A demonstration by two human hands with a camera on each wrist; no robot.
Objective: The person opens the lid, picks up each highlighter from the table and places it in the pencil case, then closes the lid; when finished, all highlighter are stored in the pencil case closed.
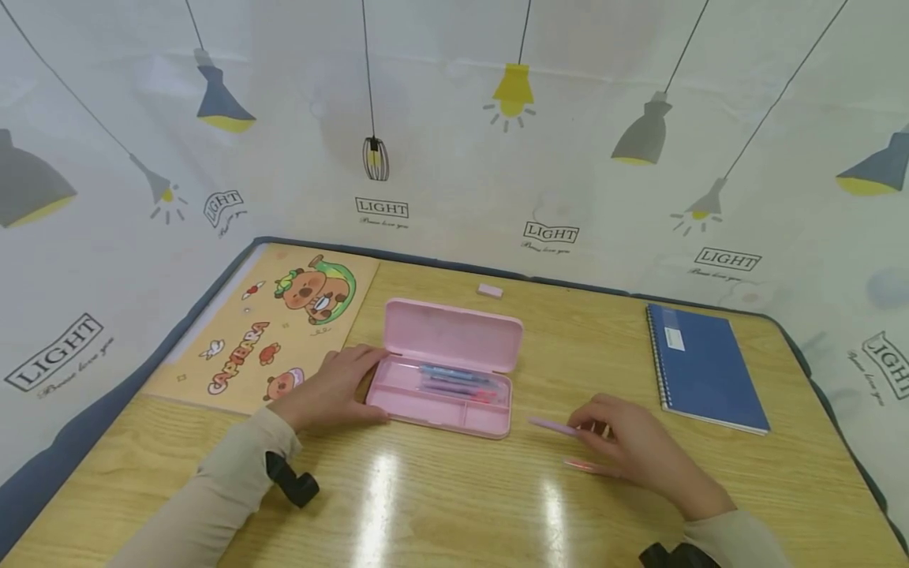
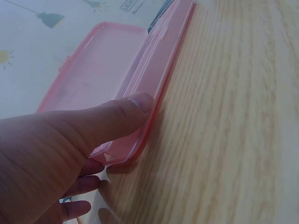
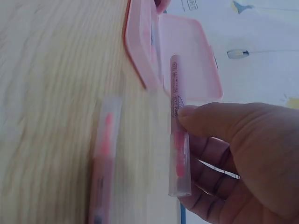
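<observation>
A pink pencil case [image 1: 419, 404] stands with its lid raised. Several pens [image 1: 458, 382] lie in its back compartment. My left hand [image 1: 339, 389] holds the case's left end, its thumb [image 2: 133, 105] against the front wall and other fingers around the end. Right of the case, my right hand [image 1: 628, 442] pinches a pink highlighter [image 3: 176, 88] between thumb and fingers; the highlighter's clear-capped end points back toward the palm. A second highlighter [image 3: 103, 163], also pink with a clear cap, lies on the table just below that hand, partly hidden by it in the head view.
A small pink eraser [image 1: 490, 290] lies behind the case. At the left is a capybara-printed booklet [image 1: 284, 323], partly behind the left hand. The blue spiral notebook [image 1: 710, 371] lies at the right. A lamp-printed cloth [image 1: 454, 118] hangs around the table [image 1: 461, 489].
</observation>
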